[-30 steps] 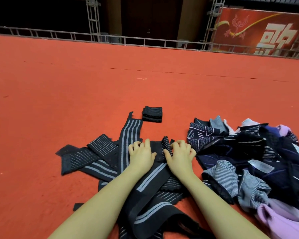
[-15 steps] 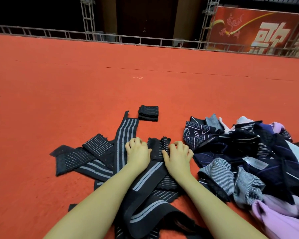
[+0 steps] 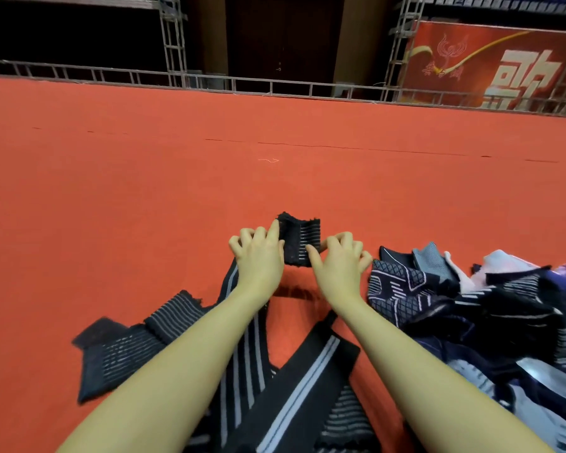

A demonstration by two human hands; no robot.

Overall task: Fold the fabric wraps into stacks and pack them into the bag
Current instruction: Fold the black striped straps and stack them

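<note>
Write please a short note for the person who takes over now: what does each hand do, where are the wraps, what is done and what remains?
Left hand: pinches the left edge of a small folded black wrap.
Right hand: pinches the wrap's right side. The wrap is held up between both hands, above the red carpet.
Unfolded striped wraps lie spread under the forearms; a mixed fabric pile sits to the right.
Done: this one wrap is folded; whether a stack lies behind it cannot be seen.
Left: set it down, fold the other wraps, pack them. No bag is in view.
</note>
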